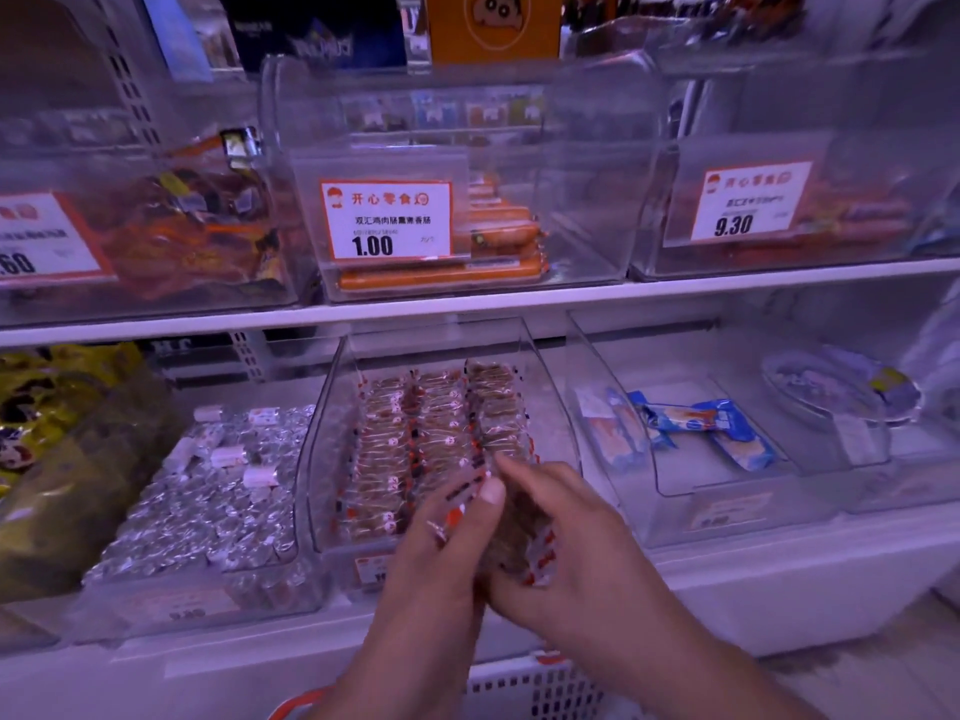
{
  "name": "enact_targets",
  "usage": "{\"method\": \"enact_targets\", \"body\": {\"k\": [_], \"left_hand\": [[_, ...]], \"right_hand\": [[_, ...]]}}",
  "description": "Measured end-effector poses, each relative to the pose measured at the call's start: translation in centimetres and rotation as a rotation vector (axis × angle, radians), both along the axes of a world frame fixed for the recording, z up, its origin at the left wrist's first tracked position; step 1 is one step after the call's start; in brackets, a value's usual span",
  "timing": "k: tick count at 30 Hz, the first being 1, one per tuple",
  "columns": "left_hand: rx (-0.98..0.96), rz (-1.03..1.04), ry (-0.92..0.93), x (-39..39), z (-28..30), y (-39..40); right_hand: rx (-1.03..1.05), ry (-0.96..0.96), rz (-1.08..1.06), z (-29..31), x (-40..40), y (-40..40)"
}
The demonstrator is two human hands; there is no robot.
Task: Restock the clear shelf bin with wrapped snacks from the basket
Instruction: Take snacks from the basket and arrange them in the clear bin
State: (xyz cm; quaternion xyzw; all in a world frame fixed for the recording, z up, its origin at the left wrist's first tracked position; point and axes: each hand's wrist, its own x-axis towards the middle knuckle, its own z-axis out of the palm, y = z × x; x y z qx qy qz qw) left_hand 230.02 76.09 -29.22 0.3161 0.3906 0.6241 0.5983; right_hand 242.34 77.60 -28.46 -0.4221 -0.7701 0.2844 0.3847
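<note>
A clear shelf bin [556, 407] on the lower shelf holds rows of wrapped snacks [415, 439], brown pieces in clear wrappers with red and white ends. My left hand [441, 553] and my right hand [576, 532] meet at the bin's front right corner. Together they grip a bunch of the same wrapped snacks [519, 532], just above the bin's front edge. My left thumb presses on top of the bunch. A white basket [524, 688] with an orange handle shows at the bottom, below my forearms; its contents are hidden.
Left of the bin sits a bin of silver-foil sweets [208, 491]. To the right is a bin with blue packets [701, 428]. On the upper shelf, a clear bin with orange sausages [498, 236] carries a price tag [387, 220] reading 1.00. A yellow bag [47, 407] lies far left.
</note>
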Motion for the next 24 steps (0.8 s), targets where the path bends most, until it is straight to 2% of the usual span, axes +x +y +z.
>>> {"method": "enact_targets", "body": {"k": [3, 5, 6, 8, 10, 12, 13, 15, 18, 21, 24], "left_hand": [[0.02, -0.257, -0.032, -0.9, 1.5, 3.5], [0.058, -0.411, 0.034, -2.8, 2.2, 6.8], [0.077, -0.408, 0.201, -4.1, 2.1, 8.9], [0.105, -0.196, 0.809, -6.7, 2.1, 13.6], [0.335, -0.017, 1.349, -8.6, 1.8, 18.3], [0.685, -0.125, 1.716, -8.3, 0.9, 22.2], [0.765, -0.249, 1.82, -7.5, 0.4, 23.5], [0.772, -0.451, 1.959, -6.0, -0.6, 25.3], [0.747, -0.507, 2.117, -4.9, -1.7, 27.0], [0.772, -0.519, 2.027, -4.4, -1.3, 27.9], [0.576, -0.475, 1.863, -5.6, -0.3, 28.9]], "right_hand": [[0.087, -0.133, -0.011, 2.8, 0.5, 3.7], [0.02, -0.062, -0.007, 4.0, 1.1, 6.7], [-0.033, -0.029, -0.001, 4.3, 1.7, 8.2], [-0.084, -0.096, -0.005, 4.2, 2.8, 11.0], [-0.072, -0.234, -0.007, 3.9, 3.3, 13.3], [-0.024, -0.392, 0.035, 3.3, 2.6, 14.7], [0.025, -0.483, 0.063, 2.7, 2.0, 15.2], [0.089, -0.595, 0.119, 1.7, 1.1, 16.0], [0.099, -0.691, 0.109, 0.9, 1.0, 17.2], [0.072, -0.787, 0.098, 1.1, 1.2, 18.0], [0.022, -0.889, 0.115, 1.7, 0.6, 19.2]]}}
